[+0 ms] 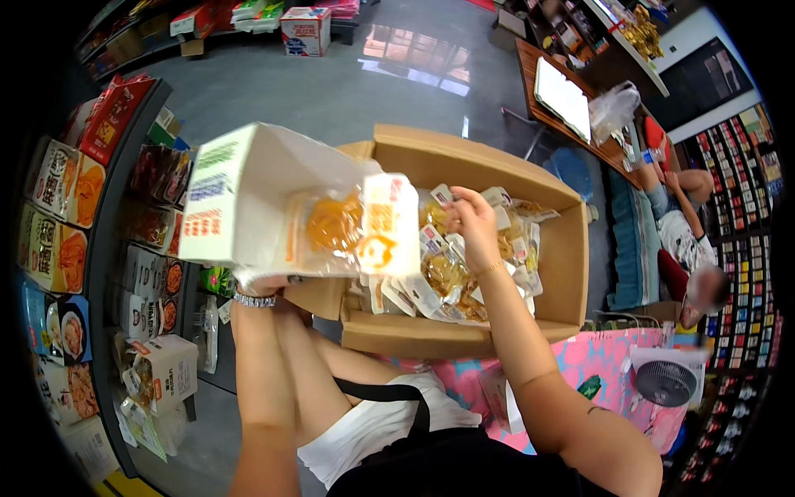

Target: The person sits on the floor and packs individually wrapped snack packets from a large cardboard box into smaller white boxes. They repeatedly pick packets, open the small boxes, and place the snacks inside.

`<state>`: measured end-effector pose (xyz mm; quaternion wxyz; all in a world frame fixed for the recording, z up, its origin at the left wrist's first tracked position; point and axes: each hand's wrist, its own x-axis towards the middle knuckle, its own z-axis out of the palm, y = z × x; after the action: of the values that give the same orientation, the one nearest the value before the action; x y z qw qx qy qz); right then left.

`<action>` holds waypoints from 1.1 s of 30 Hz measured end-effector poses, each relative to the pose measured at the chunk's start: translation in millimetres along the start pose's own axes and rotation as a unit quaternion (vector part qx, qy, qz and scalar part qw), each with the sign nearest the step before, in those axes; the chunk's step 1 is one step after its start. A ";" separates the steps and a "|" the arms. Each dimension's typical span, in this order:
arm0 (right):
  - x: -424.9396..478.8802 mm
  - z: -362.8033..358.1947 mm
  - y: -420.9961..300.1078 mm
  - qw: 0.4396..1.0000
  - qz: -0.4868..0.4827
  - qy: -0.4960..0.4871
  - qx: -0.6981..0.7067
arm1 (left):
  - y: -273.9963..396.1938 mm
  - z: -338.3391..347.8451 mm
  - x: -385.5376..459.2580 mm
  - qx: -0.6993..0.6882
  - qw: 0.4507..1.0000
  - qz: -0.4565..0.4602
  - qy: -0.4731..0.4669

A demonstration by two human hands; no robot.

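My left hand (261, 287) holds up a white printed display box (214, 199) from below, most of its fingers hidden behind the box. The box is tilted, its opening facing right, and a clear packet of orange-brown food (335, 220) lies inside. Over an open cardboard carton (463, 345) is my right hand (472, 227), its fingers bent at the corner of a sealed food packet (442, 194); whether they grip it is unclear. Many clear packets with white headers (444, 273) fill the carton below.
Shelves of packaged food (105, 199) run along the left. A wooden table (528, 74) is at upper right, with a person (680, 230) seated beyond it. At lower right a fan (666, 382) stands on a pink patterned cloth (596, 360). Another open box (171, 373) sits at lower left.
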<state>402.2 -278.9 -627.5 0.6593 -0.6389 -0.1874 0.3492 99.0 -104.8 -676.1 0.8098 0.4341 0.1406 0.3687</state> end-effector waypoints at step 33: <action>7.7 -11.3 -1.4 0.578 0.022 -0.340 -0.742 | 16.1 9.6 -8.1 -0.007 0.999 -0.039 0.011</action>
<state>415.6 -281.4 -629.0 -0.1640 -0.7438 -0.5775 0.2939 91.0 -110.6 -658.3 0.8250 0.4183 0.1641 0.3428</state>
